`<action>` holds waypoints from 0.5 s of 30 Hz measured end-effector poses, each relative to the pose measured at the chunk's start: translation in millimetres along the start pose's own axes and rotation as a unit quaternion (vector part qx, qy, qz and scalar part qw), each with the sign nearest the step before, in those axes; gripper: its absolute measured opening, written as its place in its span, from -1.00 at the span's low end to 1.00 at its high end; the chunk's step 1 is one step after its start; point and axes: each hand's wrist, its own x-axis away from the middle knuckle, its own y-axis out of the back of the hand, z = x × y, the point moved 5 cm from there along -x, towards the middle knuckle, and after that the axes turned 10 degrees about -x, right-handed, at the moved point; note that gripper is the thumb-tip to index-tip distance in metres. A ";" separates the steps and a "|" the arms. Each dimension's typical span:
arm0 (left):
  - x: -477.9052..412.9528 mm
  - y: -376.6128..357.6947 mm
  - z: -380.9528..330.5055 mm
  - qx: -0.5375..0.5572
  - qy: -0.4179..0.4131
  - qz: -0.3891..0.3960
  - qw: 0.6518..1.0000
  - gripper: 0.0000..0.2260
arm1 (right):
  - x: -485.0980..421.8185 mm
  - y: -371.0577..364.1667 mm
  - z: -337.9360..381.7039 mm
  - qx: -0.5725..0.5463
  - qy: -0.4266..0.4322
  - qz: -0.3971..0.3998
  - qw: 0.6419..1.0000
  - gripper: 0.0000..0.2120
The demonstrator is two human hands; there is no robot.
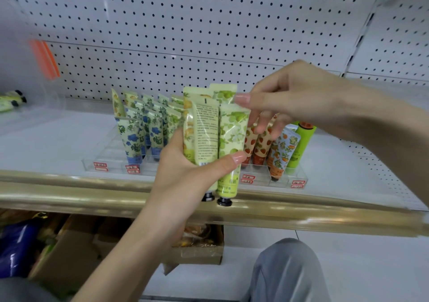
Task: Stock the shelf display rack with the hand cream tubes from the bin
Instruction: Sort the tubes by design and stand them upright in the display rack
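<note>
Watching the head cam feed here, it's the only view I've got. The left hand (183,171) is wrapped round a bunch of hand cream tubes (206,134), thumb pressed across the front and fingers tucked behind. They stand upright in the grip with the black caps poking out below the palm and the crimped ends up top. The frontmost one is a green tube (232,137) with a grape print, sitting on the thumb side of the bunch. The whole bunch hangs in front of the shelf's gold rail (69,192), just ahead of the rack.

The right hand (299,97) comes in from the right with one fingertip at the crimped top of the bunch, the other fingers dangling loosely behind the green tube. Honestly I can't tell if it's pinching anything or just touching.

Behind the hands, the clear rack (109,160) sits on the white shelf (46,144). Blue flower tubes (133,139) fill its left side, strawberry tubes (260,144) and an orange print tube (279,158) stand on the right. The front left slots have red labels only.

Far left there's a blurry clear bin (34,88) with a few tubes lying in it. Pegboard (209,23) is behind everything, and a cardboard box (197,253) sits under the shelf.
</note>
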 end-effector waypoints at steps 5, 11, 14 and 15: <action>6.3 2.1 -4.5 -0.018 -0.010 -0.002 1.000 -0.42 | 0.7 -7.2 -2.2 -0.058 -0.038 0.045 0.997 -0.81; 12.9 25.9 -3.7 -0.022 0.017 -0.017 0.999 -0.51 | -8.7 -18.3 6.7 -0.123 -0.025 0.065 0.990 -0.83; 19.2 42.8 -1.6 0.011 0.043 -0.043 0.998 -0.52 | -18.0 -24.2 17.3 -0.122 0.002 0.057 0.991 -0.82; 21.7 51.4 -1.1 0.021 0.049 -0.055 0.997 -0.53 | -23.1 -27.4 22.4 -0.120 0.014 0.051 0.991 -0.83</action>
